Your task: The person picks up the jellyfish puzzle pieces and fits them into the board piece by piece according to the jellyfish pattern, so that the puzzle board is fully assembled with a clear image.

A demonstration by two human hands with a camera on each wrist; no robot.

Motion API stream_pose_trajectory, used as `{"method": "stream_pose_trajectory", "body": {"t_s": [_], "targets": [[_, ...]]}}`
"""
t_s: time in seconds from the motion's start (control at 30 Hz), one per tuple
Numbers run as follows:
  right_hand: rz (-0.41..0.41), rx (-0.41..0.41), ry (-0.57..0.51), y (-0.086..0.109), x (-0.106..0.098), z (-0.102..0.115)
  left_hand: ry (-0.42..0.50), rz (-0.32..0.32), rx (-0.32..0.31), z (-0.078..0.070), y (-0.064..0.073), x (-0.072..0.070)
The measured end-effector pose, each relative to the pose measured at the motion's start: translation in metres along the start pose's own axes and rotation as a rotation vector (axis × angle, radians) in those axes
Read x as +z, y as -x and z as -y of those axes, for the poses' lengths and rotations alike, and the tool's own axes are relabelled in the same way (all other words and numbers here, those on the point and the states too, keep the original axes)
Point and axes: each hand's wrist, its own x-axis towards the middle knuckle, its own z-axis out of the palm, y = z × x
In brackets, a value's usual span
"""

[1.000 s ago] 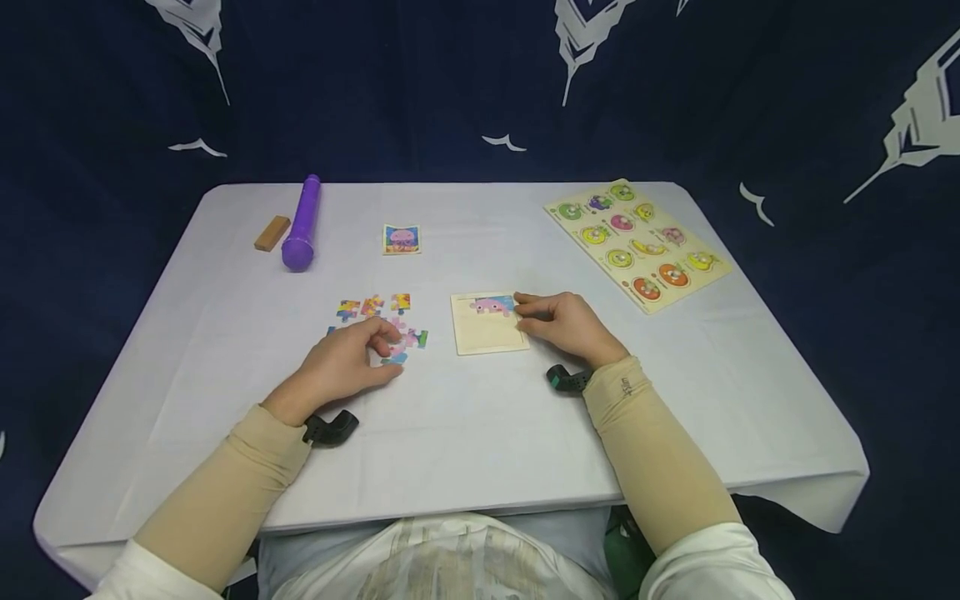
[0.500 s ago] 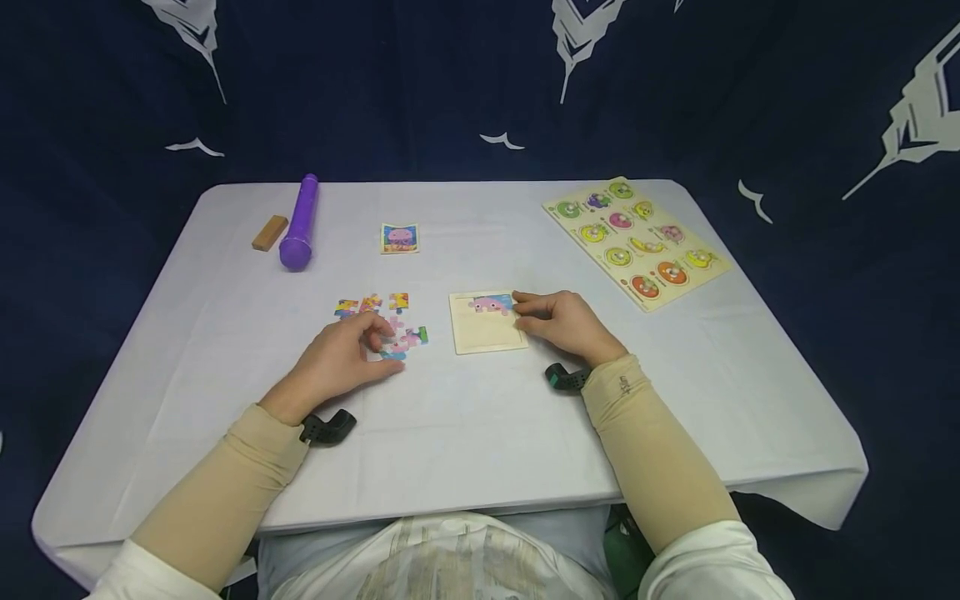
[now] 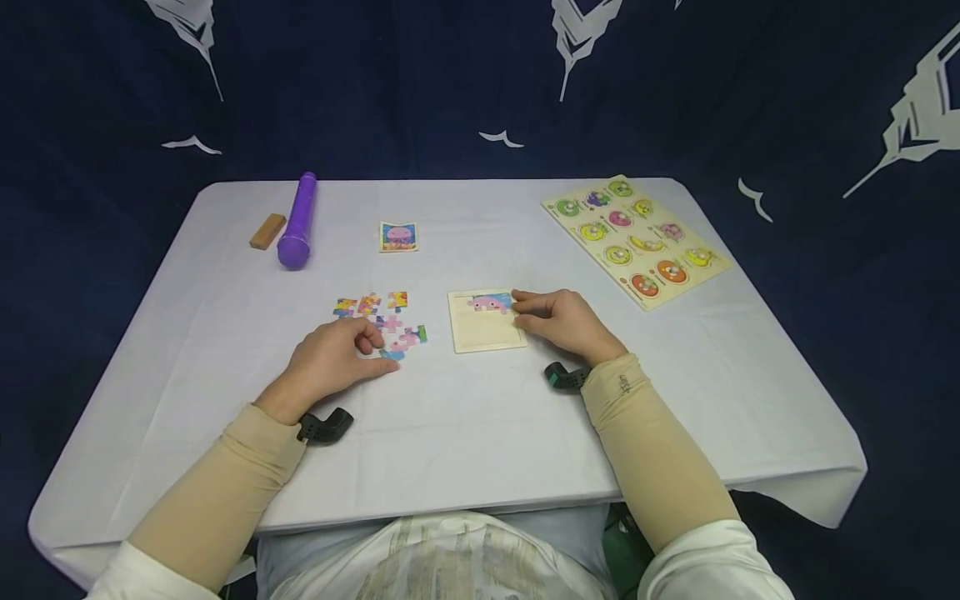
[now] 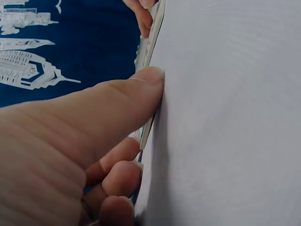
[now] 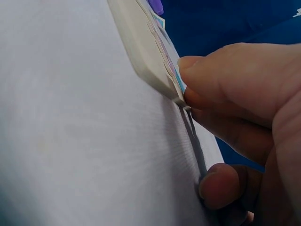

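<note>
My left hand [image 3: 326, 357] hovers low at the loose jigsaw puzzle pieces [image 3: 392, 323], fingers bent loosely, thumb apart from them. A pink-and-blue piece shows just beyond the thumb; others lie partly hidden under the fingers. In the left wrist view the thumb [image 4: 113, 101] lies along the tabletop. My right hand [image 3: 566, 325] holds the right edge of a square wooden puzzle board [image 3: 487, 333] with thumb and fingertips. Fitted pink and blue pieces [image 3: 490, 302] run along the board's top. The right wrist view shows that thumb [image 5: 211, 70] at the board's corner.
A small pink picture card [image 3: 398, 237] lies behind the pieces. At the back left are a purple microphone-shaped thing [image 3: 298, 225] and a wooden block [image 3: 267, 232]. A fruit picture board [image 3: 637, 242] occupies the back right. A white cloth covers the table [image 3: 450, 442].
My left hand lifts slightly, then draws back a little to the left over the loose pieces. The right hand and the board stay in place.
</note>
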Motion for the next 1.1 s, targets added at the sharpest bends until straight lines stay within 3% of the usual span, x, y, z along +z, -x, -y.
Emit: {"method": "stream_pose_trajectory", "body": {"t_s": [0.3,0.57,0.97,1.1], "targets": [[-0.006,-0.006,-0.002,0.0002,0.0,-0.0011,0.037,0.009,0.088,0.0015,-0.0019,0.0003],[-0.004,0.008,-0.008,-0.0001,0.0005,-0.0002,0.005,-0.012,-0.009,0.0006,-0.0018,0.0002],[-0.007,0.014,0.003,-0.0002,-0.0001,0.0005,0.023,-0.023,0.021,0.0016,-0.0014,0.0014],[-0.005,0.016,0.002,-0.0002,0.0003,0.0018,0.016,-0.028,0.002,-0.0001,-0.0005,0.0016]]}}
